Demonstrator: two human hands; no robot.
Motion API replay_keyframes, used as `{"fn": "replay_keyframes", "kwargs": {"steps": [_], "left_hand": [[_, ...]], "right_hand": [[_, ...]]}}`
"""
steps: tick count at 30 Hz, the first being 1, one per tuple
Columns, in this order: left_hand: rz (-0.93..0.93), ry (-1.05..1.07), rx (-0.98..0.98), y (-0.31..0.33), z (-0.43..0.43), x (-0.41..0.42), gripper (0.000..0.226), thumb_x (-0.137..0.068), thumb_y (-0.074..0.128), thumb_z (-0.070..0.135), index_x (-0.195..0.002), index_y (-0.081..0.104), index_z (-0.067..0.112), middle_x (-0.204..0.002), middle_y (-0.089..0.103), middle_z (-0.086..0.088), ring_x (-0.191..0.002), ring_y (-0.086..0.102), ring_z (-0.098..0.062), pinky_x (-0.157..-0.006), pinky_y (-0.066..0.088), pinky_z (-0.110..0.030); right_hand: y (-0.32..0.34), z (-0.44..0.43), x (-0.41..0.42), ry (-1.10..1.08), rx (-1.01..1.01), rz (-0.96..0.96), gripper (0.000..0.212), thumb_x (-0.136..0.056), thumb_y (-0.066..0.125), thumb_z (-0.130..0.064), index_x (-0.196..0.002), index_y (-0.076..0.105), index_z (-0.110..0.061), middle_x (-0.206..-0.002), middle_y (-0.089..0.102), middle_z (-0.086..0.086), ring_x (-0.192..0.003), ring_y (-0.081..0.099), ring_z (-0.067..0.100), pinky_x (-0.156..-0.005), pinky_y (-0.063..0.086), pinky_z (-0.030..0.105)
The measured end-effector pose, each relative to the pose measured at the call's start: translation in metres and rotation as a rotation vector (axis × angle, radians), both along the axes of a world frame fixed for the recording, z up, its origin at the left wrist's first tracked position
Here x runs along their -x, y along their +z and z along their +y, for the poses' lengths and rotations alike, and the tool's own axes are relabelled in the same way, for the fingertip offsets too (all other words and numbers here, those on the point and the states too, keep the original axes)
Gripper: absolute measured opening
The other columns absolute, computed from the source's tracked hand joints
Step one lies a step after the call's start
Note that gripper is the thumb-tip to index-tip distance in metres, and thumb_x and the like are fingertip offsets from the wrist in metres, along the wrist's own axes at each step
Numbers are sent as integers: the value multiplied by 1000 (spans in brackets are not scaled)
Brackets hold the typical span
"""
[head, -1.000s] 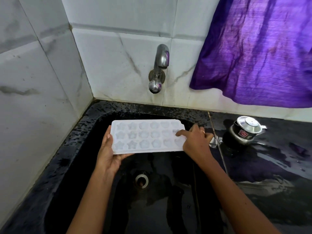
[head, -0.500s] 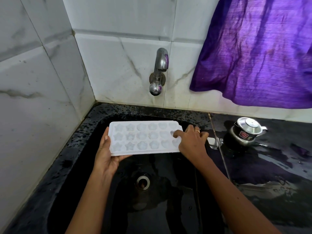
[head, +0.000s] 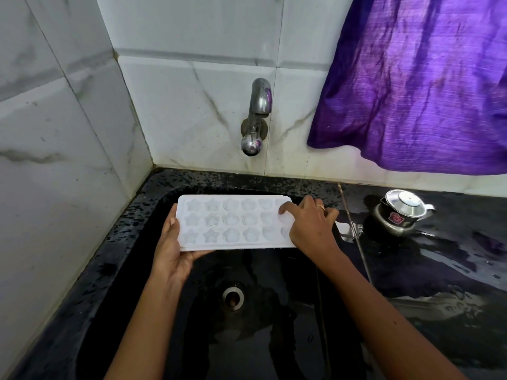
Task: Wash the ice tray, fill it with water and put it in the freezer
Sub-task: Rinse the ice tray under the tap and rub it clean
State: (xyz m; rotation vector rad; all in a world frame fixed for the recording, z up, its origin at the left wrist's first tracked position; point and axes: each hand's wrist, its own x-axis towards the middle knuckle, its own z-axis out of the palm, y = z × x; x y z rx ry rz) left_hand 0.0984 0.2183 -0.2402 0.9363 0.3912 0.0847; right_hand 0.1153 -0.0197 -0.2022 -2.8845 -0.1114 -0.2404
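Observation:
A white ice tray (head: 230,222) with star and flower shaped moulds is held level over the black sink (head: 153,204), below the wall tap (head: 256,119). My left hand (head: 175,248) grips its left end, thumb on the rim and fingers underneath. My right hand (head: 310,227) lies over the tray's right end with curled fingers, its fingertips pressing into the moulds there. That end of the tray is hidden by the hand. No water runs from the tap.
The sink drain (head: 233,297) sits under the tray. A small steel pot with a lid (head: 403,212) stands on the wet black counter (head: 439,270) to the right. A purple cloth (head: 425,83) hangs at the upper right. Tiled walls close the left and back.
The tray and both hands have stayed over the sink; my right fingers have shifted slightly across the moulds at the right end. The view has drifted a little.

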Motion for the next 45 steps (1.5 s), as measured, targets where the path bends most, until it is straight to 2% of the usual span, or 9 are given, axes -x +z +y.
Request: {"fn": "replay_keyframes", "kwargs": {"steps": [4,7,10,13,21,29,36,40,45], "left_hand": [[-6,-25,-10,0,-2,-1,35,-100,39,36,-133,50,30,-118,66,2,-95,69,-21,-56,57,-47],[-24,-24,-4,0,-4,-1,34,-100,39,36,-130,52,30,-114,68,3,-93,69,-20,-56,57,-47],[-27,-7,-11,1,-5,0,29,-99,38,37,-123,56,34,-106,71,6,-87,71,-17,-53,56,-44],[-16,1,-12,1,-4,0,29,-100,38,36,-124,55,34,-104,71,8,-84,71,-16,-51,56,-44],[-33,-16,8,0,-8,1,35,-99,39,37,-132,51,29,-113,68,4,-88,71,-18,-53,56,-45],[-36,5,17,-3,-6,1,36,-100,39,36,-133,50,27,-114,67,2,-86,71,-18,-51,56,-43],[-21,2,60,-2,-9,1,33,-101,36,34,-128,54,30,-101,73,6,-84,72,-19,-52,56,-44],[-40,-13,40,0,-10,1,33,-101,37,35,-128,53,29,-102,73,6,-86,71,-18,-53,56,-44],[-38,-22,29,2,-11,2,36,-100,37,35,-134,49,27,-115,67,1,-89,70,-20,-53,56,-44]], "right_hand": [[1,14,0,98,52,39,60,-78,42,4,-116,56,-40,-97,27,-3,-109,33,23,-70,5,32],[-2,17,-2,100,57,90,53,-83,41,0,-118,57,-37,-101,32,1,-111,32,26,-79,11,36],[-5,19,-3,94,61,112,52,-83,42,-1,-118,57,-36,-110,40,5,-112,32,27,-79,11,36],[-6,17,-1,106,66,109,57,-81,41,2,-117,56,-39,-106,38,2,-112,33,26,-78,10,36],[-4,14,-1,61,98,87,52,-85,42,-1,-119,54,-39,-111,40,6,-113,32,28,-88,16,41],[-7,16,7,100,86,79,63,-83,42,1,-129,46,-42,-111,39,5,-111,32,27,-79,11,37],[9,26,3,61,46,-6,43,-84,52,-10,-116,56,-38,-108,40,2,-114,34,24,-82,10,36],[10,37,4,144,25,32,57,-81,42,0,-118,56,-41,-101,35,-1,-111,35,24,-81,10,36],[4,41,1,154,13,104,60,-81,40,2,-122,55,-41,-111,43,5,-113,35,26,-84,13,36]]}}
